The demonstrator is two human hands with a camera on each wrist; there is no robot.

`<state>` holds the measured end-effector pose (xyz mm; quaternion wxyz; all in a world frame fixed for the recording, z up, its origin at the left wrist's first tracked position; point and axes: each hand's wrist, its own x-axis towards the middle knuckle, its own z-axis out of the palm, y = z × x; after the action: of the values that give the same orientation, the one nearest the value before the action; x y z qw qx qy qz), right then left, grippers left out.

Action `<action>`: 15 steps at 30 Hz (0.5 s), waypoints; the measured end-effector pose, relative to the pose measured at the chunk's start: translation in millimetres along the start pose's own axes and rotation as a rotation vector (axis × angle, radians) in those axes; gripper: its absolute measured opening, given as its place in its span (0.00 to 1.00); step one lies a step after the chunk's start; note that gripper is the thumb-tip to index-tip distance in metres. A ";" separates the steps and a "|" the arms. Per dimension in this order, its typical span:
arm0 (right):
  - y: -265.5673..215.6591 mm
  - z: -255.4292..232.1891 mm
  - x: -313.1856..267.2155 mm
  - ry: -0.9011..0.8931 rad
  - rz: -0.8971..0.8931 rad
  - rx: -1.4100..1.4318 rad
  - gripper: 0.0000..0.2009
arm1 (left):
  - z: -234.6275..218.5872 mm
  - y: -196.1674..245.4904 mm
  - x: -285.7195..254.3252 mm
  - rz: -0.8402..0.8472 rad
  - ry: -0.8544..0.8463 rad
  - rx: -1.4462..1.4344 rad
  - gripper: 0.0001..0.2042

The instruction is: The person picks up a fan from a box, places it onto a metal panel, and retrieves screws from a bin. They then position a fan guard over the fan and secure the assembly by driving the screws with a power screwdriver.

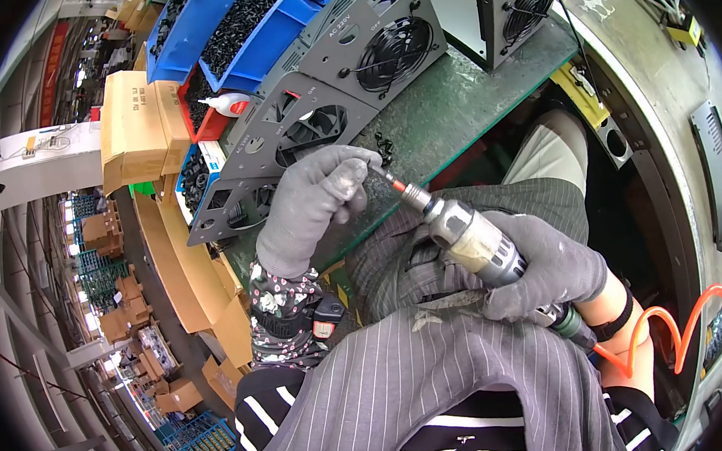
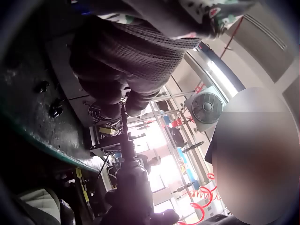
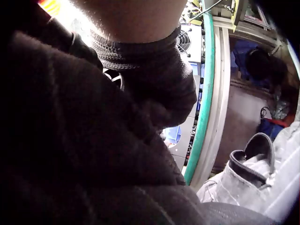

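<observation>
My gloved right hand (image 1: 544, 270) grips an air screwdriver (image 1: 474, 243), its bit pointing left toward my other hand. In front of my chest, my gloved left hand (image 1: 316, 201) pinches what looks like a small screw (image 1: 374, 166) at the tip of the bit. The left wrist view shows the left fingertips (image 2: 136, 104) together around the end of the bit (image 2: 124, 123); they hide most of the small piece. Beside the left hand stand grey metal panels (image 1: 362, 86) with black fans (image 1: 394, 54). The right wrist view shows mostly dark cloth and the right glove (image 3: 159, 89).
Blue bins (image 1: 258, 27) of black screws stand at the back left, near a white bottle (image 1: 228, 104). Several loose black screws (image 1: 384, 149) lie on the green bench (image 1: 459, 106). Cardboard boxes (image 1: 135, 127) are to the left. An orange coiled hose (image 1: 679, 335) trails from the screwdriver.
</observation>
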<state>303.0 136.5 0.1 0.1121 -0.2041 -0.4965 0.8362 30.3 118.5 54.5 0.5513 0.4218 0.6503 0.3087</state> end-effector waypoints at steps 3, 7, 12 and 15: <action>14.5 -4.1 7.0 0.169 -0.082 -0.032 0.28 | 12.8 5.4 -8.1 0.298 0.252 0.188 0.11; 25.7 -16.6 20.9 0.277 -0.064 -0.103 0.31 | 2.4 30.1 -4.8 0.913 0.533 0.508 0.13; 26.0 -10.8 28.4 0.295 -0.066 0.038 0.30 | -6.2 60.4 47.5 1.120 0.830 1.204 0.21; 23.8 -12.1 36.8 0.286 -0.072 0.065 0.28 | 9.0 75.2 47.9 0.560 0.563 1.223 0.24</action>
<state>276.1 148.8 -34.4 0.2183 -0.2995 -0.4550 0.8097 53.0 194.6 96.0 -0.0710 0.7096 0.6913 0.1165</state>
